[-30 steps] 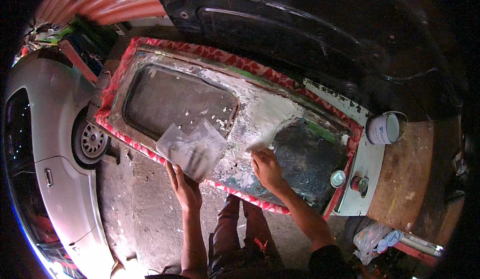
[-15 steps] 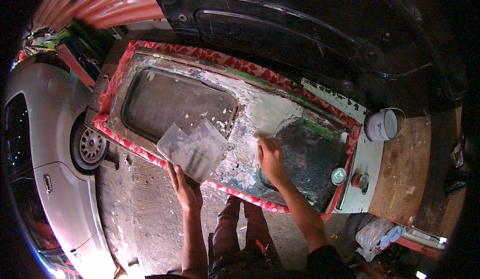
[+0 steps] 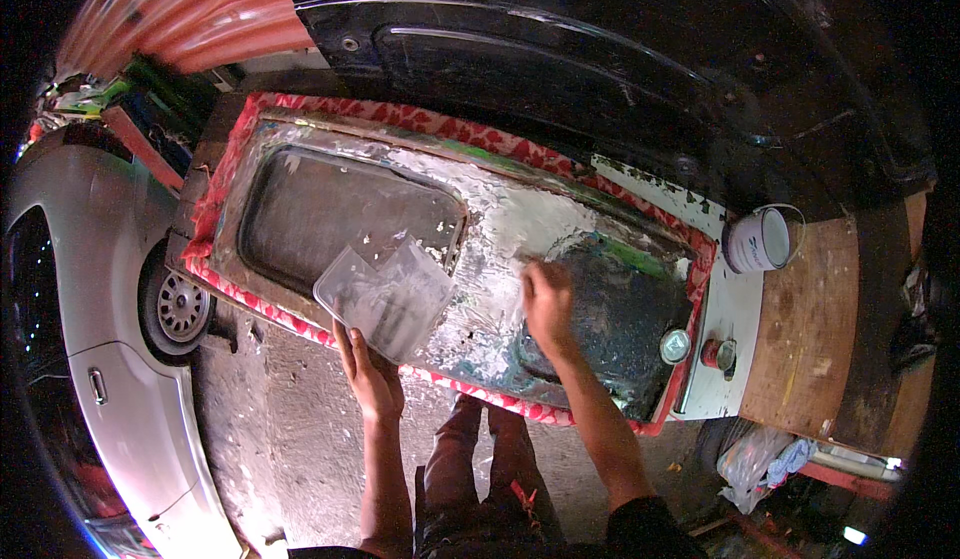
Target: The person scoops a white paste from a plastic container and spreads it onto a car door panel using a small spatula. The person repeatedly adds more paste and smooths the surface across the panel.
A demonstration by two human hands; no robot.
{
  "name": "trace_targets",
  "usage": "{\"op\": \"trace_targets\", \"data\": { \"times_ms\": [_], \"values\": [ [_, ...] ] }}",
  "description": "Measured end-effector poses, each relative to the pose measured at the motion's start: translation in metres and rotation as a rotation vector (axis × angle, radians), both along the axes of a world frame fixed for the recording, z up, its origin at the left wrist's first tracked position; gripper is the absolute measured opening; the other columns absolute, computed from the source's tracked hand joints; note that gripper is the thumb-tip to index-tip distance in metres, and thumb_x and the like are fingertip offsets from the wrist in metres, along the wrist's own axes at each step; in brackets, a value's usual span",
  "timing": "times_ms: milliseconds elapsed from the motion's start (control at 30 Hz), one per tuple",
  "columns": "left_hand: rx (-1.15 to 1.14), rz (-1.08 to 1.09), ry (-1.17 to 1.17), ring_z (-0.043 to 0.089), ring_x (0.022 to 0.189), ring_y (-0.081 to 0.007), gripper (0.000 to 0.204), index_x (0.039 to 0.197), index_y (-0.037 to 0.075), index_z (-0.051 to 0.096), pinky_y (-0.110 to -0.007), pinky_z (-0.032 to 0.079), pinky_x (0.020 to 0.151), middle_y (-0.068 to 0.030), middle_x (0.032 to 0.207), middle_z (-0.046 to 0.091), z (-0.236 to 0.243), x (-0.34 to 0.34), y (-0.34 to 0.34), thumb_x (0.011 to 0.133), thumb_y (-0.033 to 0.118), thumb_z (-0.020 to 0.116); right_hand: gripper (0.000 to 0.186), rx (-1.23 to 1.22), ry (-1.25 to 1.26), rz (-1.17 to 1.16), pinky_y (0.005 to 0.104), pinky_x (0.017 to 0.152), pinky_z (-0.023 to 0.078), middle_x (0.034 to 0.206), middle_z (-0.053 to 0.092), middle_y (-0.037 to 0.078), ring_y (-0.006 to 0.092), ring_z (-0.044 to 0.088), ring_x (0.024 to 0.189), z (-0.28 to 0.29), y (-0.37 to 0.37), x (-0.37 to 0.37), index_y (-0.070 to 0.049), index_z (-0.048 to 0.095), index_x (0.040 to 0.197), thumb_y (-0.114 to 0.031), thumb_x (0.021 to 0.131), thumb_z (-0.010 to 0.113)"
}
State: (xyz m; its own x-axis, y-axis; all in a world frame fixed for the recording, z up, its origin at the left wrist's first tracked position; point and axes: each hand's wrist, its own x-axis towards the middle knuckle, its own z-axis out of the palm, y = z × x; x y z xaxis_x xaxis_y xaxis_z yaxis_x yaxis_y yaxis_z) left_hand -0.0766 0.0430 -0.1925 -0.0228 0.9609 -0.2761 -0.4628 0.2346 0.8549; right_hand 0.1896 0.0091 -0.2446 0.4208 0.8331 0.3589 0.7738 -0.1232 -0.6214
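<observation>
A weathered metal panel [image 3: 330, 204] with a recessed window section lies on red-and-white patterned padding [image 3: 215, 199], with white filler [image 3: 505, 214] smeared over its middle and a dark area at right. My left hand [image 3: 375, 374], at the panel's near edge, grips translucent plastic sheets [image 3: 385, 299] streaked with pale material. My right hand [image 3: 548, 309] is closed at the border of filler and dark area, around a small blurred thing I cannot make out. A small round pale-green tin [image 3: 674, 345] sits at the panel's right end.
A silver car [image 3: 120, 419] stands at left. A large black vehicle panel [image 3: 570, 39] is behind. At right are a white bucket [image 3: 756, 241], a small red can [image 3: 716, 354] and a wooden board [image 3: 805, 329]. Bagged items [image 3: 755, 464] lie lower right, above the concrete floor [image 3: 290, 429].
My right hand has moved up and to the right along the filler. My left hand keeps the sheets in about the same place. The view has shifted slightly.
</observation>
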Motion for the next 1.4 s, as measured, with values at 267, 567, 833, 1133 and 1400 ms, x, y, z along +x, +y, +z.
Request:
{"op": "trace_targets", "data": {
  "times_ms": [267,567,833,1133,1400],
  "values": [
    [-0.040,0.091,-0.038,0.041,0.138,-0.0293,0.059,0.158,0.014,0.019,-0.043,0.042,0.109,-0.0117,0.159,0.028,0.002,0.002,0.003,0.106,0.023,0.045,0.015,-0.136,0.210,0.230,0.0439,0.076,0.052,0.090,0.069,0.016,0.0366,0.067,0.086,-0.001,-0.035,-0.042,-0.004,0.064,0.097,-0.007,0.084,0.071],
    [-0.037,0.079,-0.014,0.035,0.141,-0.0281,0.060,0.158,0.012,0.017,-0.044,0.038,0.112,-0.0113,0.160,0.024,0.007,-0.002,0.012,0.106,0.024,0.044,0.016,0.007,0.003,0.007,0.0425,0.072,0.051,0.080,0.066,0.016,0.0320,0.065,0.075,-0.003,0.021,-0.011,-0.003,0.067,0.095,0.002,0.079,0.067],
    [-0.053,0.100,-0.046,0.036,0.141,-0.0272,0.059,0.158,0.012,0.019,-0.043,0.037,0.113,-0.0112,0.159,0.027,-0.004,-0.010,0.019,0.106,0.022,0.044,0.018,-0.081,0.171,0.340,0.0387,0.084,0.055,0.094,0.071,0.012,0.0285,0.069,0.091,0.012,-0.016,-0.047,-0.004,0.069,0.094,0.002,0.078,0.073],
    [-0.034,0.074,-0.019,0.037,0.141,-0.0251,0.060,0.158,0.012,0.018,-0.042,0.035,0.114,-0.0099,0.160,0.026,-0.004,-0.005,0.028,0.106,0.023,0.045,0.026,-0.093,-0.014,0.097,0.0462,0.095,0.049,0.115,0.067,0.020,0.0396,0.062,0.107,-0.010,0.000,-0.020,-0.003,0.066,0.105,0.004,0.081,0.063],
    [-0.047,0.055,-0.057,0.035,0.142,-0.0254,0.061,0.158,0.014,0.017,-0.043,0.036,0.113,-0.0105,0.159,0.026,0.004,-0.002,0.031,0.106,0.024,0.046,0.007,-0.119,0.492,0.297,0.0386,0.087,0.053,0.100,0.072,0.014,0.0285,0.069,0.096,0.027,-0.030,-0.051,-0.003,0.068,0.086,-0.001,0.082,0.073]
  ]
}}
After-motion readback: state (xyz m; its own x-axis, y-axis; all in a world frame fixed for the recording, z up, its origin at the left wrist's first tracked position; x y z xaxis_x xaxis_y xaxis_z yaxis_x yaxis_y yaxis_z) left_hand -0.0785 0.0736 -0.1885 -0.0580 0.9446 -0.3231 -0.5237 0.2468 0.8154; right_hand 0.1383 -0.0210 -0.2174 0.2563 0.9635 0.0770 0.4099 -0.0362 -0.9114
